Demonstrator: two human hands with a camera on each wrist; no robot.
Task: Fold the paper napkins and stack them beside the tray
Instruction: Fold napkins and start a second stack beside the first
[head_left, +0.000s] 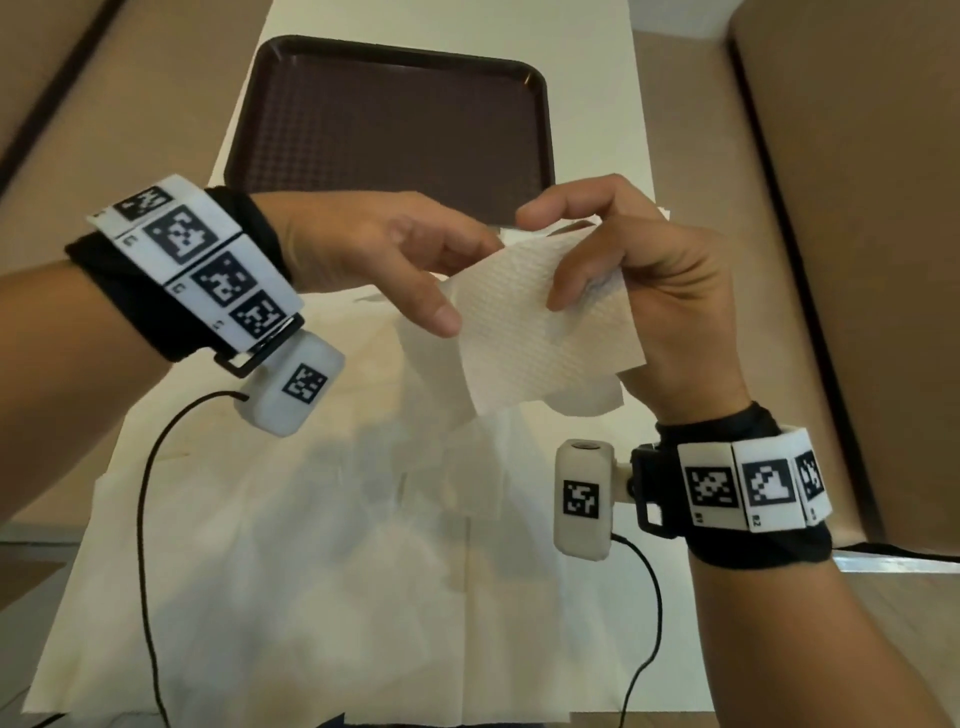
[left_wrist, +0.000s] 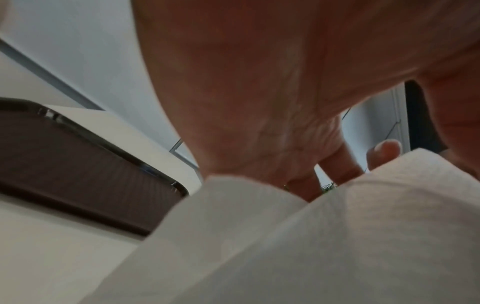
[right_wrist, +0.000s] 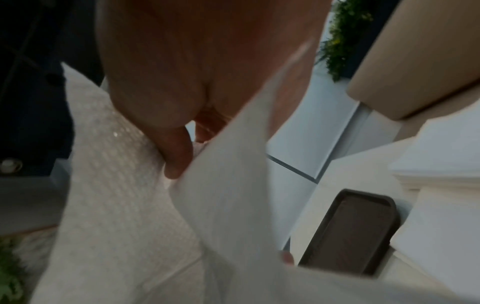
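Observation:
I hold a white embossed paper napkin (head_left: 545, 338) in the air over the table, just in front of the brown tray (head_left: 389, 130). My left hand (head_left: 465, 286) pinches its left edge, thumb on the near face and fingers behind. On the right side, my right hand (head_left: 543, 257) grips it with the index finger curled over the sheet. In the left wrist view the napkin (left_wrist: 337, 236) fills the lower right, with the tray (left_wrist: 78, 174) at left. The right wrist view shows the napkin (right_wrist: 130, 205) bent into two flaps under the fingers (right_wrist: 179, 154), and the tray (right_wrist: 350, 232) beyond.
More white napkins (head_left: 431, 364) lie loose on the white table cover (head_left: 260, 571) below my hands, hard to tell apart. A white stack (right_wrist: 436, 170) sits right of the tray. Tan padded benches (head_left: 857, 208) flank the table. Black cables (head_left: 145, 519) hang from both wrists.

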